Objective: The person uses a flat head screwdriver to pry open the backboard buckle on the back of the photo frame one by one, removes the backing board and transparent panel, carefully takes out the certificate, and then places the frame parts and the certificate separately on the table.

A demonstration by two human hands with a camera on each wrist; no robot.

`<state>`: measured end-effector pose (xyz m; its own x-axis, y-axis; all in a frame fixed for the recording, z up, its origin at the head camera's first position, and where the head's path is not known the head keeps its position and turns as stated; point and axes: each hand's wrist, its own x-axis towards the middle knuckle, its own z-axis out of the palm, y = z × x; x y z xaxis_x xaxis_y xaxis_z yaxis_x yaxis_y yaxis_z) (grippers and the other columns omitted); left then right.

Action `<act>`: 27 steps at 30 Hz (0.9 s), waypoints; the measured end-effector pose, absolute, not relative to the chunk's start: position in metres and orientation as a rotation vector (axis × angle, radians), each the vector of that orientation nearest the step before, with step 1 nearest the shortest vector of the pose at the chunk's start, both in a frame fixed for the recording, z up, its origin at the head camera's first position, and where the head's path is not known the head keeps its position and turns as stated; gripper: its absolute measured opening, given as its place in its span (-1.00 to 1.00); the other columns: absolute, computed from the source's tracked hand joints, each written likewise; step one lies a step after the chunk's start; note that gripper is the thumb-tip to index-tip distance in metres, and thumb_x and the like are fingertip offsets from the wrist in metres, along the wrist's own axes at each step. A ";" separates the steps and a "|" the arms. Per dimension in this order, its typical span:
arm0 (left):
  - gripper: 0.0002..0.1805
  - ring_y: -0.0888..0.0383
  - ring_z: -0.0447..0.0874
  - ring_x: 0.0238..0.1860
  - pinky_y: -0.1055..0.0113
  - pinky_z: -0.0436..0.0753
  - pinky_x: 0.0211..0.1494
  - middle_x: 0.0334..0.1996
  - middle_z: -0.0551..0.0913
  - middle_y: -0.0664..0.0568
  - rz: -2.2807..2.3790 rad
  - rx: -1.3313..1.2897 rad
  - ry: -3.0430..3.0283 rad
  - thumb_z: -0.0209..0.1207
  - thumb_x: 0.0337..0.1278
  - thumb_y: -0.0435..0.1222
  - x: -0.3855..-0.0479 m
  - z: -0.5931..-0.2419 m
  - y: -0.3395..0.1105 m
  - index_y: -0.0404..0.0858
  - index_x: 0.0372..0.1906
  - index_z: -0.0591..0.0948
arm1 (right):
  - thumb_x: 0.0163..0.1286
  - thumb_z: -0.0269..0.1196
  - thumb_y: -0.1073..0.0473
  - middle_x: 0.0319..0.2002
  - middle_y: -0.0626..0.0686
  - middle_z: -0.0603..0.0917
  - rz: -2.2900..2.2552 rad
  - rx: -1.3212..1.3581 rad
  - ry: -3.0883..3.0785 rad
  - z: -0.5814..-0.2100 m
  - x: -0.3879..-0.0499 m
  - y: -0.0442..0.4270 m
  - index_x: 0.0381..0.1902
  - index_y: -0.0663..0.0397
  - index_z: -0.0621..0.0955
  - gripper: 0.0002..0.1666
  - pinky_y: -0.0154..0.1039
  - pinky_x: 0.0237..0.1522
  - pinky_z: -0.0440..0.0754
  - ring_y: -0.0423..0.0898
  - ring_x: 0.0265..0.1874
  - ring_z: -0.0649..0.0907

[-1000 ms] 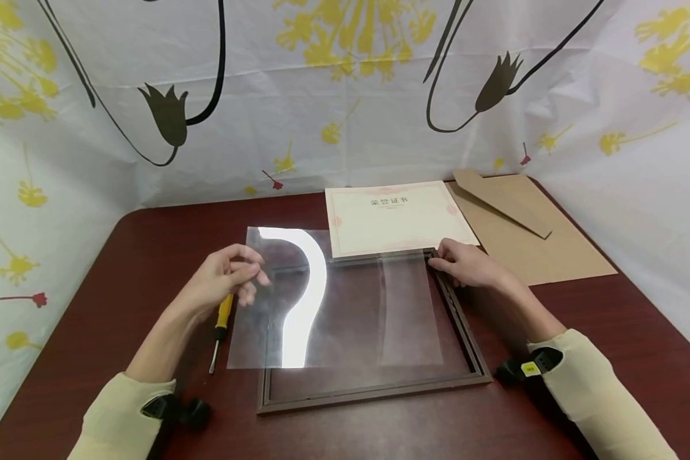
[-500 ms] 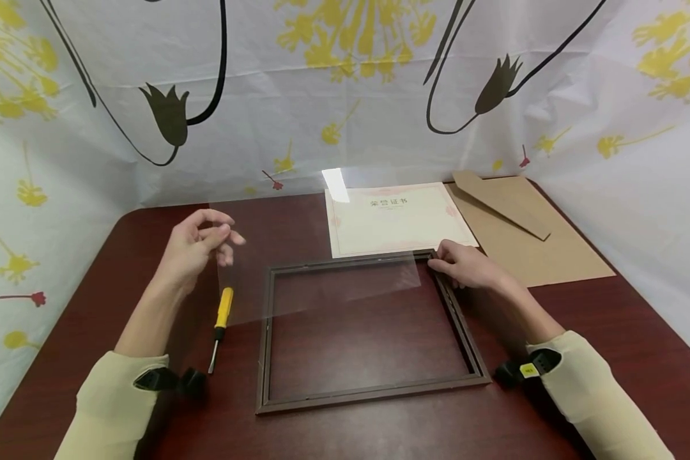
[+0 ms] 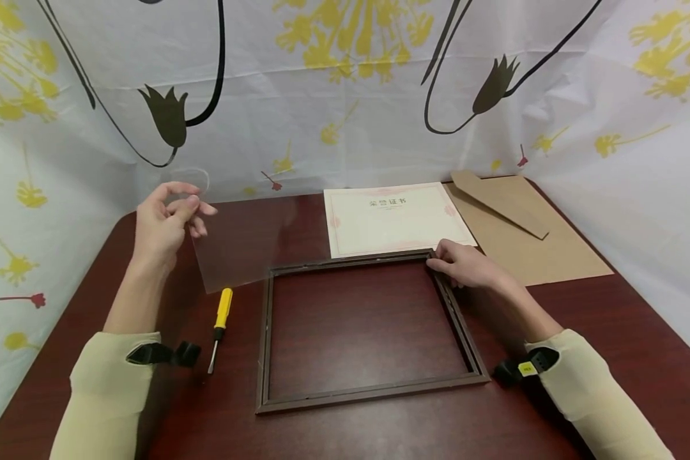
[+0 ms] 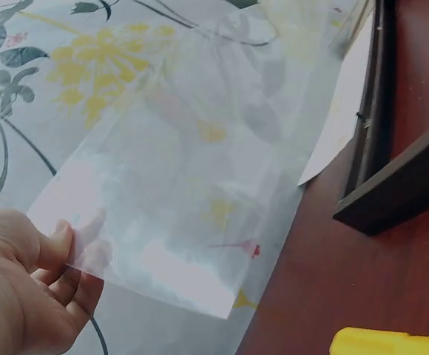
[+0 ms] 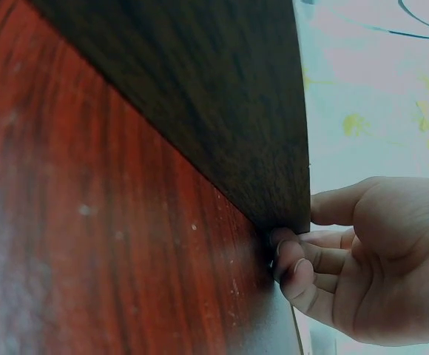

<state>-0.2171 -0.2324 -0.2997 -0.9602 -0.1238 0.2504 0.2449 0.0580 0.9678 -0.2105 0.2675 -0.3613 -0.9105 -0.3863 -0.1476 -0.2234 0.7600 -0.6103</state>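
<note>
My left hand (image 3: 169,220) pinches a clear plastic sheet (image 4: 177,192) by its edge, thumb on one face and fingers behind. The sheet hangs in the air at the left, above the back of the table; much of its outline is hard to see in the head view. My right hand (image 3: 466,263) grips the far right corner of an empty dark brown picture frame (image 3: 374,391) lying flat on the table. In the right wrist view, the thumb and fingers hold the frame's corner (image 5: 288,185).
A yellow-handled screwdriver (image 3: 222,310) lies left of the frame. Behind the frame is a cream certificate (image 3: 393,223), partly over a brown backing board (image 3: 558,255) with a folded-out stand flap (image 3: 500,206). A patterned white curtain (image 3: 345,115) rises along the table's back and sides.
My left hand has moved left and up with the clear sheet, carrying it off from over the frame. The right hand has stayed at the frame's corner.
</note>
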 end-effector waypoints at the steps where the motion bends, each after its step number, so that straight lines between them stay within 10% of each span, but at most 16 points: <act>1: -0.85 0.16 0.58 -0.68 0.46 0.58 -0.55 -0.45 0.77 0.04 -1.977 -0.109 -2.060 0.15 0.42 -0.32 -0.218 -0.299 -0.234 -0.27 -0.02 0.54 | 0.58 0.15 0.08 -0.54 0.03 0.48 -0.883 -0.476 2.692 -0.361 -0.211 0.267 -0.22 0.18 0.45 -0.74 -0.17 -0.50 0.54 -0.08 -0.61 0.54; 27: -0.87 0.26 0.57 -0.73 0.48 0.54 -0.58 -0.64 0.67 0.16 -1.819 0.223 -2.098 -0.05 0.54 -0.39 -0.246 -0.311 -0.284 -0.17 -0.15 0.50 | 0.57 0.17 0.07 -0.55 0.03 0.48 -0.885 -0.460 2.698 -0.363 -0.211 0.267 -0.23 0.17 0.45 -0.73 -0.17 -0.51 0.53 -0.07 -0.61 0.54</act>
